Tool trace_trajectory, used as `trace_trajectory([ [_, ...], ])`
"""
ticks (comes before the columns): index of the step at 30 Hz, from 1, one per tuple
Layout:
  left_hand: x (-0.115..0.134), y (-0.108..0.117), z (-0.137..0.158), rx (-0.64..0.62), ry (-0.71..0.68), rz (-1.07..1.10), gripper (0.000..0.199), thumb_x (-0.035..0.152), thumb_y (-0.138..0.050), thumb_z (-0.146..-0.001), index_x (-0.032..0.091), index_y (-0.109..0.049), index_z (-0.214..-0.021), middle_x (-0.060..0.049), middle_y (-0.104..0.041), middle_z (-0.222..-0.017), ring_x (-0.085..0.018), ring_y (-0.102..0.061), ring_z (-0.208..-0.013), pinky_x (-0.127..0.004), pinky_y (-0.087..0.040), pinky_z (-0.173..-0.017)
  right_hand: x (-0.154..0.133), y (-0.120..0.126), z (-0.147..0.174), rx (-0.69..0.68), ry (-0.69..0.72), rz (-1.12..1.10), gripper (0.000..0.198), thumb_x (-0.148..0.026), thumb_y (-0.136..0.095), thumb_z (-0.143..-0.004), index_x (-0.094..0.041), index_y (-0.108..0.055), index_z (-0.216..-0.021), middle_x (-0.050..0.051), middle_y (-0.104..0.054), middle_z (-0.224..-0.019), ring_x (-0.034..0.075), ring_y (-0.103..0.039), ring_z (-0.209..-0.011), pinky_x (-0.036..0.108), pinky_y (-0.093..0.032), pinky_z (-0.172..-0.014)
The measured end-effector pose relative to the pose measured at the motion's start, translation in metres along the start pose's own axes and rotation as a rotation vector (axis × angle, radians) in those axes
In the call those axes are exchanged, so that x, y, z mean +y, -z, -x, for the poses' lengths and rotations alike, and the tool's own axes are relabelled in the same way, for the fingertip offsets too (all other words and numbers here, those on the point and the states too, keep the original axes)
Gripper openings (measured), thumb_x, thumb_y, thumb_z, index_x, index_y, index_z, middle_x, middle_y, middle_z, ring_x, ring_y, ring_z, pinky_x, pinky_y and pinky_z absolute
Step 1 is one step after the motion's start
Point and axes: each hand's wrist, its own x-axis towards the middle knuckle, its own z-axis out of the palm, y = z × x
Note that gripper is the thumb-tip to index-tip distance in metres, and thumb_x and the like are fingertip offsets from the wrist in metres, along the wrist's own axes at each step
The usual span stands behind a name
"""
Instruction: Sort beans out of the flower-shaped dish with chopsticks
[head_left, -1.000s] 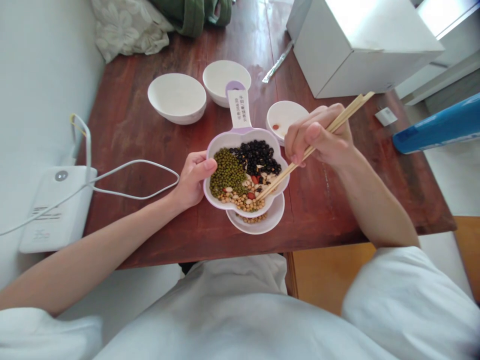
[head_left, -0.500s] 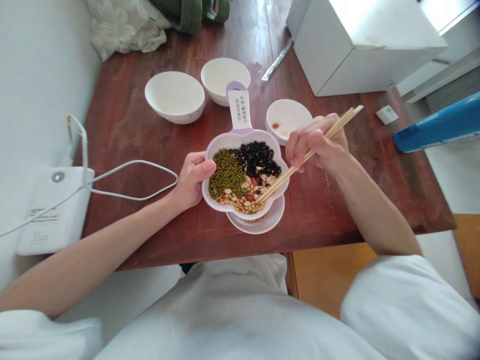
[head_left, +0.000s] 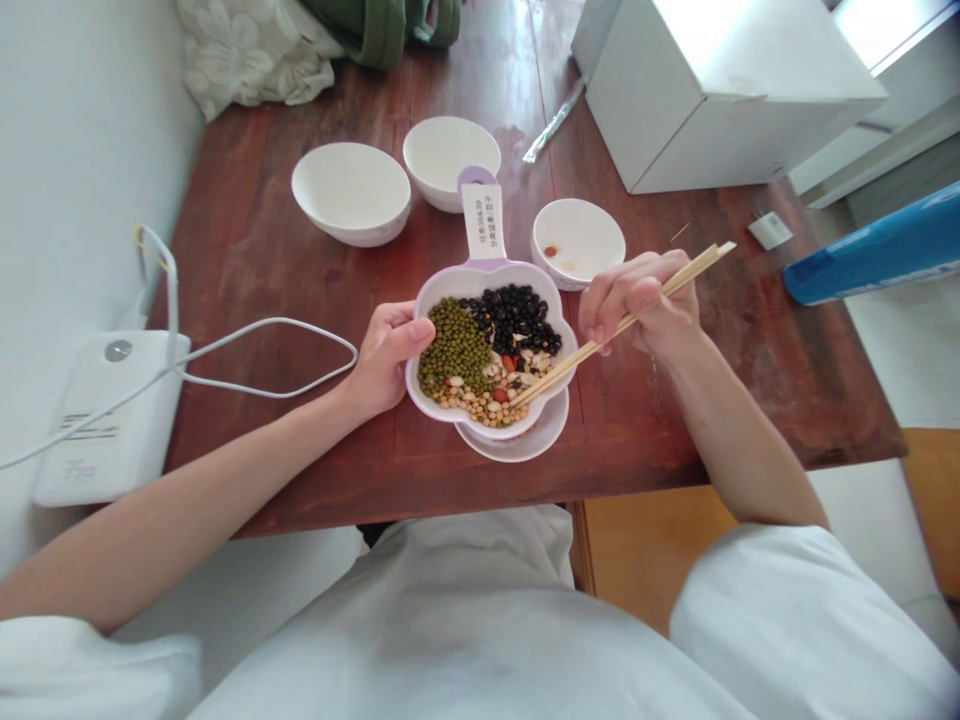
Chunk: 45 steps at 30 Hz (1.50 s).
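My left hand [head_left: 391,357] grips the left rim of a flower-shaped dish [head_left: 417,392] with a lilac edge and a labelled handle. In it lie green mung beans [head_left: 454,346], black beans [head_left: 517,318], tan soybeans [head_left: 480,404] and some pale and reddish nuts. Closed round a pair of chopsticks [head_left: 703,262], my right hand [head_left: 639,303] is at the dish's right side. The chopstick tips touch the soybeans near the front; whether a bean is pinched I cannot tell. A small white bowl [head_left: 546,440] is partly hidden beneath the dish.
Behind the dish stand three white bowls: a left one [head_left: 351,190], a middle one [head_left: 442,150], and a right one [head_left: 589,235] holding a few small pieces. A white box [head_left: 720,110], blue cylinder [head_left: 877,248], power bank [head_left: 112,420] and looping cable [head_left: 300,323] lie around.
My right hand has shifted slightly right and down, and the chopsticks lie at a flatter angle, their tips still in the soybeans. The left hand and dish have barely moved.
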Motion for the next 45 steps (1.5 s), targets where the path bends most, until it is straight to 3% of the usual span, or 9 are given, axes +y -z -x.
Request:
trace_trajectory([
  [6,-0.001,0.002,0.001,0.004,0.044,0.003,0.055,0.068,-0.097,-0.072,0.018,-0.079,-0.087,-0.009,-0.080,-0.083,-0.041,-0.086,-0.105,-0.046,-0.074,-0.083,-0.002,-0.002,0.001,0.009,0.004,0.022,0.053,-0.050,-0.074,-0.111,-0.017,-0.087,-0.071,0.009,-0.075,-0.062,0.014,-0.064,-0.044,0.024,-0.045,-0.036],
  [14,-0.003,0.003,0.002,-0.010,0.017,-0.040,0.060,0.076,-0.094,-0.072,0.018,-0.078,-0.078,-0.010,-0.081,-0.081,-0.039,-0.085,-0.096,-0.044,-0.072,-0.079,0.009,-0.004,0.006,0.086,0.055,-0.029,0.058,-0.051,-0.070,-0.114,-0.017,-0.086,-0.070,0.008,-0.072,-0.059,0.013,-0.060,-0.041,0.025,-0.043,-0.036],
  [19,-0.002,0.002,0.002,-0.008,0.034,-0.039,0.063,0.077,-0.094,-0.071,0.018,-0.082,-0.089,-0.010,-0.082,-0.079,-0.040,-0.086,-0.094,-0.046,-0.072,-0.080,0.013,-0.007,0.007,0.157,0.050,-0.028,0.058,-0.052,-0.070,-0.113,-0.020,-0.087,-0.068,0.007,-0.070,-0.056,0.013,-0.054,-0.037,0.029,-0.040,-0.034],
  [27,-0.004,0.004,0.002,-0.032,0.034,-0.025,0.065,0.077,-0.093,-0.074,0.018,-0.083,-0.101,-0.009,-0.085,-0.086,-0.040,-0.086,-0.100,-0.045,-0.072,-0.082,0.013,-0.009,0.005,0.142,0.051,-0.091,0.059,-0.049,-0.067,-0.115,-0.019,-0.087,-0.069,0.007,-0.067,-0.053,0.015,-0.058,-0.041,0.027,-0.038,-0.032],
  [45,-0.001,-0.001,0.002,0.038,0.030,-0.029,0.059,0.076,-0.095,-0.069,0.021,-0.078,-0.085,-0.008,-0.083,-0.082,-0.039,-0.085,-0.097,-0.045,-0.071,-0.082,0.021,-0.009,0.007,0.146,0.001,-0.173,0.055,-0.050,-0.070,-0.113,-0.019,-0.089,-0.072,0.009,-0.072,-0.058,0.012,-0.057,-0.037,0.024,-0.035,-0.030],
])
